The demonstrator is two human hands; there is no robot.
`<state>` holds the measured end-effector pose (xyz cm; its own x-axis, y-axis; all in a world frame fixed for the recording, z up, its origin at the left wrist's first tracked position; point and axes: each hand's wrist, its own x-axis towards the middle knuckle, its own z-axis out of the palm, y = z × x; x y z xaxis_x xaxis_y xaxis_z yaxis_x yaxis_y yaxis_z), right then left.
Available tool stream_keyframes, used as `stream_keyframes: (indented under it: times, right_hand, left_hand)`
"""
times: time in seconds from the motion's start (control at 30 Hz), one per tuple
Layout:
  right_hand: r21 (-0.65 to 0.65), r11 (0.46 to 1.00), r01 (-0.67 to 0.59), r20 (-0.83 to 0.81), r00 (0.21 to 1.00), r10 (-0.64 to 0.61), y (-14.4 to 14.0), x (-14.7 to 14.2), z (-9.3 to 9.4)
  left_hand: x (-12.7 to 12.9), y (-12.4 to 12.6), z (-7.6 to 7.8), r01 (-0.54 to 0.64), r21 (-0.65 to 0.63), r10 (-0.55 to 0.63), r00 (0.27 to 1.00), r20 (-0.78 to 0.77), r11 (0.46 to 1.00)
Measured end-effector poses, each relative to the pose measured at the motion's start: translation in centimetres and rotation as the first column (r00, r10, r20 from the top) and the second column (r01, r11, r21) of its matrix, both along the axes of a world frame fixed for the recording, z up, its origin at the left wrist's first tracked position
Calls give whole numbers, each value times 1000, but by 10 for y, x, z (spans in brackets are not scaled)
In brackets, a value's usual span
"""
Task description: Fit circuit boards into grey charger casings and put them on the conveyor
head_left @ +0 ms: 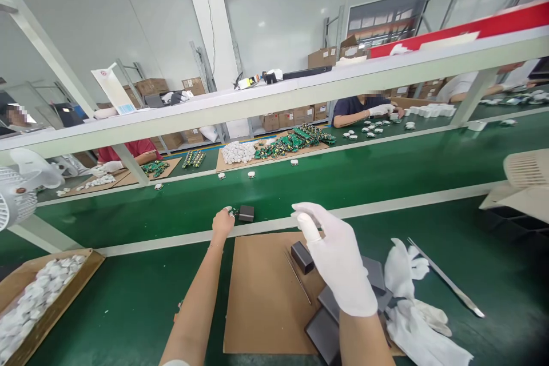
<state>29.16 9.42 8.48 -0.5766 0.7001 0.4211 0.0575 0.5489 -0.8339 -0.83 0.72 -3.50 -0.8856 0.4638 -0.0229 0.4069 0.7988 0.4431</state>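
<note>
My left hand, bare apart from something white at the fingertips, reaches onto the green belt. Its fingers are closed around a small thing I cannot make out. Just right of them a dark grey box rests on the belt. In a white glove, my right hand hovers over the cardboard sheet, fingers curved and apart, with nothing visible in them. Below it lie a small dark box, a thin metal tool and several larger dark boxes, partly covered by my right arm.
White gloves and metal tweezers lie at right. A cardboard tray of white parts stands at left. Small white parts sit along the belt. A shelf beam crosses ahead; co-workers sit beyond. Fans flank the bench.
</note>
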Motion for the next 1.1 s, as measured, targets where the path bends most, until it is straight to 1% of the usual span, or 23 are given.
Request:
stream_keyframes:
  times: [0.1,0.2,0.3,0.37,0.53,0.67,0.77,0.87,0.93,1.03,1.1]
  right_hand:
    - [-7,1000,-1,-8,1000,1,1,-1,-1]
    - [3,1000,4,-9,1000,-4,1,-2,-2]
    - [19,1000,6,-6,1000,-5,1,-2,-2]
    - [17,1000,9,-4,1000,-9,2,-2,-1]
    - [15,1000,16,9,1000,-16,4,-3,-2]
    - [20,1000,12,17,1000,-13,6,-2,-3]
    - [8,1000,9,32,999,-10,8,-3,-2]
    - [19,1000,-11,133,991,8,7,-10,-4]
    - [86,995,-43,252,968,20,5,-17,-9]
    - [235,968,-92,393,919,-8,-2,-31,-18]
    - [259,960,-109,457,889,-22,-6,-40,-23]
  left_hand:
    - [3,0,-4,36,50,-37,999,27,998]
    - [6,6,-8,78,91,-83,995,56,993]
    - [5,15,-2,104,95,-109,993,54,990]
    - [1,21,6,114,63,-116,993,31,991]
    - [-11,30,29,130,-62,-133,990,-55,990]
    - [-14,31,40,135,-124,-147,985,-94,983]
    - [-11,28,47,139,-137,-156,980,-123,981]
    - [-4,26,59,165,-128,-184,971,-154,978]
    - [4,25,69,211,-106,-228,957,-179,972]
    - [24,23,88,309,-56,-313,922,-226,950]
    - [40,20,102,371,-20,-363,895,-260,928]
